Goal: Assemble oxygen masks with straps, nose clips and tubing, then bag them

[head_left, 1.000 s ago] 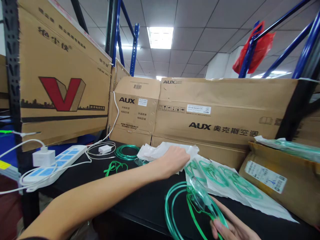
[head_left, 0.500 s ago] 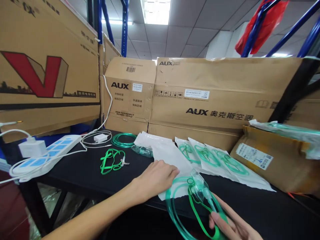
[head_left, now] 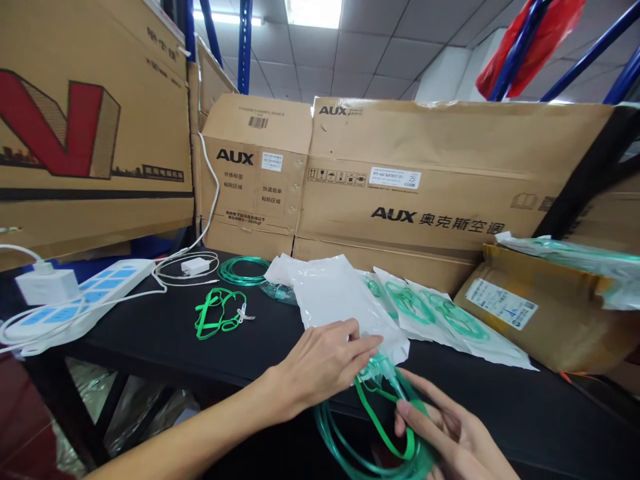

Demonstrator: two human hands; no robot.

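My right hand (head_left: pixel 450 427) is closed around a clear green oxygen mask (head_left: pixel 381 371) and its coiled green tubing (head_left: pixel 345 443). A bright green strap (head_left: pixel 373 417) loops down from the mask. My left hand (head_left: pixel 327 360) is closed at the near edge of a white plastic pouch (head_left: pixel 337 290), its fingertips right by the mask; the exact grip is partly hidden. The mask's front end meets the pouch's near edge, and how much is inside I cannot tell. Beyond the pouch lie a coil of green tubing (head_left: pixel 245 270) and a green strap bundle (head_left: pixel 220 313).
Several flat packs with green tubing (head_left: pixel 407 300) lie right of the pouch. A cardboard box (head_left: pixel 530 300) stands farther right, with bagged tubing (head_left: pixel 575 253) on top. A white power strip (head_left: pixel 85 307) with cables is at the left. Large cartons (head_left: pixel 400 167) wall the back.
My right hand has brought the mask and tubing left to the pouch's near edge. My left hand has shifted slightly right, and the pouch is now raised and puffed out. The view has tilted slightly.
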